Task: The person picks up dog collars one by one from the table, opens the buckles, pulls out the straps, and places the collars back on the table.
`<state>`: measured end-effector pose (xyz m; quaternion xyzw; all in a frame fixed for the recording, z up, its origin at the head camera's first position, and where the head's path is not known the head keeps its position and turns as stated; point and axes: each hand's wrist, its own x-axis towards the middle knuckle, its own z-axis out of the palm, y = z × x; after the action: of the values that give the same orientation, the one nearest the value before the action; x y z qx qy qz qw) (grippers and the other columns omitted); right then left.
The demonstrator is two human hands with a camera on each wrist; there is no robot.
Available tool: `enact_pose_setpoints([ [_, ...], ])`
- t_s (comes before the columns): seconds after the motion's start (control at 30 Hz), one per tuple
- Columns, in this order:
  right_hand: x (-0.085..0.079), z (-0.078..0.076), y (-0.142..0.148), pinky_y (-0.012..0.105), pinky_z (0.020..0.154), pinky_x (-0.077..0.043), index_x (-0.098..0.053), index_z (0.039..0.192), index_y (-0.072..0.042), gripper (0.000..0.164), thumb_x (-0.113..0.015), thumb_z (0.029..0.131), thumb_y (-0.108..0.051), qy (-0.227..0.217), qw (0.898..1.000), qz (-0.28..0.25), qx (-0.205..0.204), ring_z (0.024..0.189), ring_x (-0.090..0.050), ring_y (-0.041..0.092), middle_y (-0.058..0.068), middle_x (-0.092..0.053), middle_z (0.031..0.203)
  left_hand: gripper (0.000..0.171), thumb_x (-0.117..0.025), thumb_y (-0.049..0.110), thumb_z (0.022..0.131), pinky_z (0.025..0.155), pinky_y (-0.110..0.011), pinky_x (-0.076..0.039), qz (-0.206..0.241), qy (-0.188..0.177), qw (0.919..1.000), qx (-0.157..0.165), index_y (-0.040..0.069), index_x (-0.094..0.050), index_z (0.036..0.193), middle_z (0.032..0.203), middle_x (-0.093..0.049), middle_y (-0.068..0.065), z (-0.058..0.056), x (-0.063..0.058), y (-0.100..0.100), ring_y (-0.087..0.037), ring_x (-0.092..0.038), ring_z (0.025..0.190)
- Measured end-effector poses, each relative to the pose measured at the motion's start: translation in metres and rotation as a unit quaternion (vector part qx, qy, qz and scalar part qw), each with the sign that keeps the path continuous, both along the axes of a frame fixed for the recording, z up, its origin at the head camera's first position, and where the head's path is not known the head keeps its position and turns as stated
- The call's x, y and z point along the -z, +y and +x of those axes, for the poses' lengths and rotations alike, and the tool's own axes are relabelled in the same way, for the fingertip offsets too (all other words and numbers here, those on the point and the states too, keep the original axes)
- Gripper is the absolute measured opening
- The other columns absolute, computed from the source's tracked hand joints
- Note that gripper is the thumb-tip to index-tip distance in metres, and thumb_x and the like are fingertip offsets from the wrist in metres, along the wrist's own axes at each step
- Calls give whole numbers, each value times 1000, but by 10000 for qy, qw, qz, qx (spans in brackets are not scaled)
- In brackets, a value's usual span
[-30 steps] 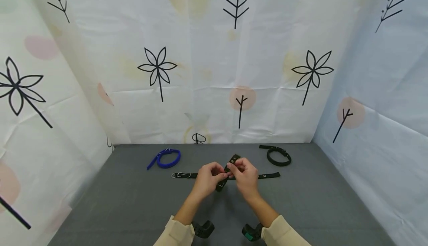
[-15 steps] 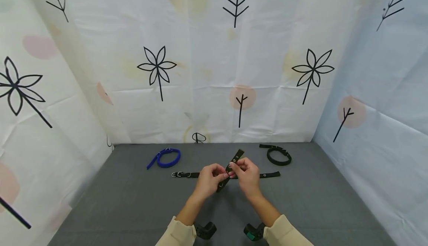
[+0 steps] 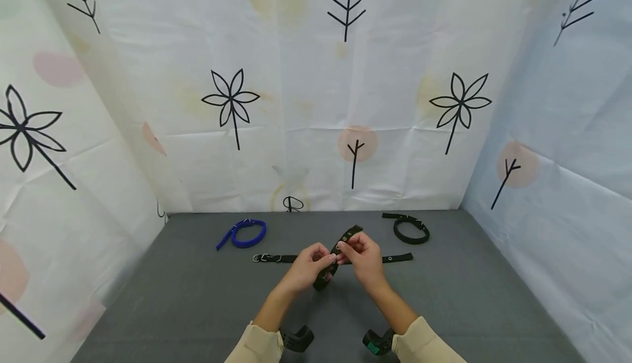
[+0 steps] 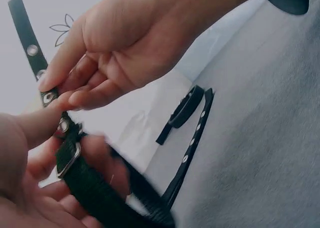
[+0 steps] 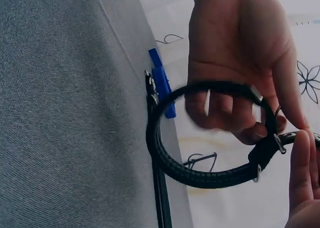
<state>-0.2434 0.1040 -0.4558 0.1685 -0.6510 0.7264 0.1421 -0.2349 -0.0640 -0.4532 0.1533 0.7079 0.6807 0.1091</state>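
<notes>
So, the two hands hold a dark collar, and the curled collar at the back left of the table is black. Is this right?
Not fully: the curled collar at the back left is blue, as the head view shows. The left hand and right hand do hold a dark collar.

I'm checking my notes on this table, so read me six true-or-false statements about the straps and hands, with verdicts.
1. The left hand and right hand both hold a dark green fabric strap. True.
2. That held strap is completely straight. False: part bends into a loop.
3. A coiled blue fabric strap and a coiled dark fabric strap lie on the grey cloth-covered table. True.
4. The blue one lies at the right. False: it lies at the left.
5. The hands partly hide a straight black fabric strap in the head view. True.
6. Its buckle end points right. False: it points left.
</notes>
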Motion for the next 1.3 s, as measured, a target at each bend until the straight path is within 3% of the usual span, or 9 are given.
enact_pose_setpoints([
  [0.13,-4,3,0,32,53,-53,-60,92,8,10,-67,89,3,426,9981,412,-143,58,-62,21,20,-62,73,21,-61,20,98,45,-23,-40,728,-413,9962,-244,4,-49,90,80,-60,-9,0,5,0,-9,-47,46],
  [0.27,-17,13,2,27,49,-45,-65,96,5,8,-68,88,4,805,9873,1362,-134,54,-52,15,16,-63,82,22,-62,23,97,42,-21,-34,1178,-468,9912,-377,7,-50,87,75,-64,-4,-1,5,-2,-6,-39,41],
  [0.37,-25,21,5,24,47,-40,-66,102,5,15,-68,88,2,701,9773,1980,-273,51,-44,7,16,-64,91,21,-63,23,96,43,-22,-33,1380,-542,9879,-449,8,-52,86,73,-66,-2,-1,2,-4,-5,-38,40],
  [0.47,-26,24,7,22,46,-38,-64,109,6,21,-67,90,-1,300,9726,2218,-628,50,-42,5,15,-65,92,20,-63,21,96,42,-22,-32,1529,-665,9845,-547,7,-52,86,71,-65,-2,-3,1,-6,-5,-37,39],
  [0.67,-19,20,7,23,46,-40,-62,113,10,22,-63,92,2,207,9724,2044,-1106,49,-44,7,21,-61,81,19,-64,19,96,40,-21,-28,1876,-842,9753,-812,7,-52,86,68,-65,-2,-5,3,-8,-4,-35,37],
  [0.97,23,1,26,26,40,-43,-56,120,13,27,-57,96,0,-297,9794,1596,-1197,47,-52,12,27,-62,87,19,-64,17,95,39,-19,-27,2461,-826,9570,-1297,8,-52,84,72,-68,-7,-8,7,-7,-2,-35,36],
  [1.13,33,3,35,24,41,-45,-47,124,18,32,-53,99,-2,-654,9825,1058,-1386,52,-57,10,38,-58,97,19,-61,18,98,39,-19,-27,2785,-763,9459,-1479,9,-50,85,73,-67,-5,-10,8,-9,-2,-34,36],
  [1.23,33,7,37,24,43,-46,-44,125,19,32,-51,99,2,-921,9803,869,-1518,54,-57,11,38,-58,99,19,-60,18,98,39,-20,-28,2807,-722,9462,-1439,8,-50,85,73,-67,-5,-10,9,-10,-2,-35,36],
  [1.3,32,8,38,24,43,-45,-46,125,16,32,-52,97,3,-1052,9776,1078,-1470,53,-56,11,35,-59,101,19,-61,17,98,39,-20,-28,2708,-703,9504,-1358,9,-49,85,74,-68,-6,-9,10,-11,-3,-36,36],
])
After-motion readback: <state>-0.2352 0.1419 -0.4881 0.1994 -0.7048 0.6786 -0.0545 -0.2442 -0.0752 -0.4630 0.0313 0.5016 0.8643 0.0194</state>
